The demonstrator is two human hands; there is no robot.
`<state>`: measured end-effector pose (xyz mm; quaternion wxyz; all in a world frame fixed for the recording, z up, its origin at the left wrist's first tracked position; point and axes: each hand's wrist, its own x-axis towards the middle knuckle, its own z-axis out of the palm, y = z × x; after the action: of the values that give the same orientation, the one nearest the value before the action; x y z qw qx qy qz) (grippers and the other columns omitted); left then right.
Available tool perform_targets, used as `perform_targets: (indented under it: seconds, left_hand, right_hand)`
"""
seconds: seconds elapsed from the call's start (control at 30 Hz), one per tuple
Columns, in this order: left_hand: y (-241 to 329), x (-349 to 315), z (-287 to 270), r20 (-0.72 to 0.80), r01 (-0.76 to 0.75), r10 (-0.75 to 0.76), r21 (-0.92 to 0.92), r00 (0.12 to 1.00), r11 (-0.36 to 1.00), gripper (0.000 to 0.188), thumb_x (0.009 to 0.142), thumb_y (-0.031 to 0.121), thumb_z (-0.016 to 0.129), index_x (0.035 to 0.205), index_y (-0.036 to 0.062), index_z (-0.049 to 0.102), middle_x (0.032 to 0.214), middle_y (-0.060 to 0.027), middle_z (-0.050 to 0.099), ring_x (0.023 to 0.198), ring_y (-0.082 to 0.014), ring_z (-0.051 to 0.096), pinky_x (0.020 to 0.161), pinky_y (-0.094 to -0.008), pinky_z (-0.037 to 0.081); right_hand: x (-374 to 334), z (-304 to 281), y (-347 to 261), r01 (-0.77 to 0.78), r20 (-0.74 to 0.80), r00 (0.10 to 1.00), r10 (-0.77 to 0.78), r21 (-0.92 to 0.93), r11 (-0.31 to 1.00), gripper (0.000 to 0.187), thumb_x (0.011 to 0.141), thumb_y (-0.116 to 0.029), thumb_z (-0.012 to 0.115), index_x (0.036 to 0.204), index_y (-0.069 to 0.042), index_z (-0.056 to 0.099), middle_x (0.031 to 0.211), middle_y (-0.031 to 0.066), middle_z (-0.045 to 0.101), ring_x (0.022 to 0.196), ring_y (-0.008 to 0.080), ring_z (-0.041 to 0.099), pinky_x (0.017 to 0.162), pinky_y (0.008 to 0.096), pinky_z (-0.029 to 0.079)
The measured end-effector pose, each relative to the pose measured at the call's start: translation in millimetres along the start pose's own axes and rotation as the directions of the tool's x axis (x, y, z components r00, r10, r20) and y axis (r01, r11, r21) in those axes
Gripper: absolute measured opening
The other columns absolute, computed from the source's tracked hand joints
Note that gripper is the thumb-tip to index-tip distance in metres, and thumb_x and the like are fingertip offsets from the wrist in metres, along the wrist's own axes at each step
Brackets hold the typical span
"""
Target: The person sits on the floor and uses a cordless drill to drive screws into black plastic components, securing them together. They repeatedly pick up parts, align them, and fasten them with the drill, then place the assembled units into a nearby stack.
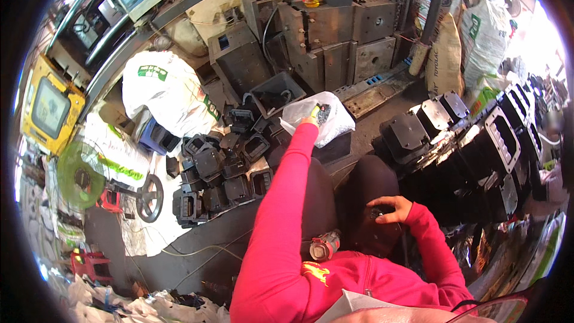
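Observation:
My left hand (312,118) reaches forward into a white plastic bag (341,121) of small, pale and dark pieces. Something yellow covers part of that hand, and its fingers are mostly hidden by the bag. The bag sits on a dark box (335,148) in front of my knees. Over my right thigh, my right hand (393,210) is curled, with thumb and forefinger bent around something small and shiny that is too small to name. A red-and-grey cylindrical object (324,245) lies at my lap.
Many black box-shaped housings (209,164) are heaped on the left, and more black housings (412,134) are stacked on the right. A dark crate (278,93) stands beyond the bag, before heavy metal blocks (323,30). A green fan (81,174) and a black handwheel (149,198) are at left.

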<state>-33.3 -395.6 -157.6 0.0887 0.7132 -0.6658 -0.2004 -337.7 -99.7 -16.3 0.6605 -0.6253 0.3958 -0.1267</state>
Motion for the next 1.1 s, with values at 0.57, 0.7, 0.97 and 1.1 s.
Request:
perform_targets:
  seconds: [0.57,0.7,0.97,1.1]
  left_hand:
    - [30,-25,5,0.114,-0.004,-0.011,0.133,0.993,0.991,0.040,0.092,0.031,0.047,0.110,0.0021,0.067,0.115,-0.0217,0.064,0.109,-0.0356,0.061,0.091,-0.0440,0.049]
    - [10,-13,17,-0.129,0.062,-0.054,0.055,0.990,0.997,0.036,0.090,0.032,0.050,0.106,0.0047,0.067,0.105,-0.0226,0.066,0.101,-0.0372,0.063,0.088,-0.0457,0.050]
    - [-1,-29,-43,-0.375,-0.460,0.319,-0.387,0.870,0.799,0.008,0.079,0.004,0.069,0.081,0.0057,0.062,0.071,-0.0056,0.065,0.061,-0.0174,0.064,0.059,-0.0311,0.052]
    - [36,-112,-106,0.245,-0.043,0.408,-0.813,0.879,0.581,0.019,0.086,0.010,0.069,0.103,0.0004,0.065,0.086,-0.0098,0.069,0.070,-0.0166,0.068,0.060,-0.0288,0.056]
  right_hand:
    - [6,-2,10,0.021,0.024,0.999,-0.022,0.057,0.998,0.055,0.079,-0.025,0.075,0.127,-0.005,0.058,0.125,0.0102,0.061,0.118,0.0209,0.054,0.102,0.0332,0.040]
    - [6,-2,15,0.096,-0.007,0.995,-0.097,-0.083,0.992,0.055,0.079,-0.028,0.074,0.127,-0.005,0.058,0.125,0.0116,0.061,0.118,0.0217,0.055,0.102,0.0334,0.041]
    - [-2,-1,20,0.135,-0.073,0.987,-0.145,-0.121,0.983,0.061,0.074,-0.038,0.075,0.124,-0.008,0.061,0.125,0.0135,0.062,0.120,0.0252,0.055,0.102,0.0354,0.041]
    - [-1,-2,24,0.081,-0.039,0.996,-0.082,-0.037,0.996,0.062,0.073,-0.036,0.076,0.126,-0.009,0.060,0.124,0.0124,0.062,0.117,0.0246,0.057,0.100,0.0335,0.043]
